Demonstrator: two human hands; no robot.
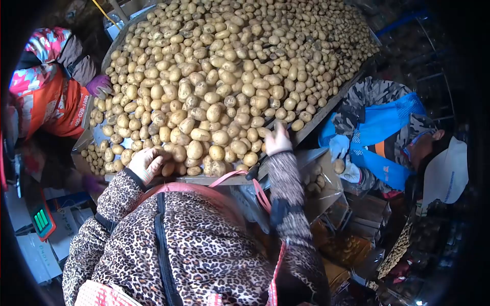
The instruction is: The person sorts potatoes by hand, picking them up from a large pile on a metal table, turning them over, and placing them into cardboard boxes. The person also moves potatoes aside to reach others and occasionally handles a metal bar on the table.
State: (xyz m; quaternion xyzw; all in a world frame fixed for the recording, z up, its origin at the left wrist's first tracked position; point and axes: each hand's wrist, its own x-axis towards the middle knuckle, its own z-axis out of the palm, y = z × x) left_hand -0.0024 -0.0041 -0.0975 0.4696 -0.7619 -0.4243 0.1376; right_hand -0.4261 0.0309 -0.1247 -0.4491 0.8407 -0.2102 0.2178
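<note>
A large heap of potatoes (214, 97) covers the table in front of me. At its near left edge, my left hand (147, 164) is closed, its fingers curled down around a potato (167, 168); part of their grip is hidden. My right hand (278, 141) reaches to the near right side of the heap, close to the table's raised wooden edge (319, 117). Its fingers point forward and look apart, slightly blurred, with potatoes right beside them and no potato visible in the hand.
A person in an orange apron (64, 109) stands at the left, a purple glove (99, 85) on the heap. At right, a person in a blue apron (380, 137) holds a potato (339, 166) over a plastic-lined box (326, 186). A pink strap (261, 194) hangs near my right arm.
</note>
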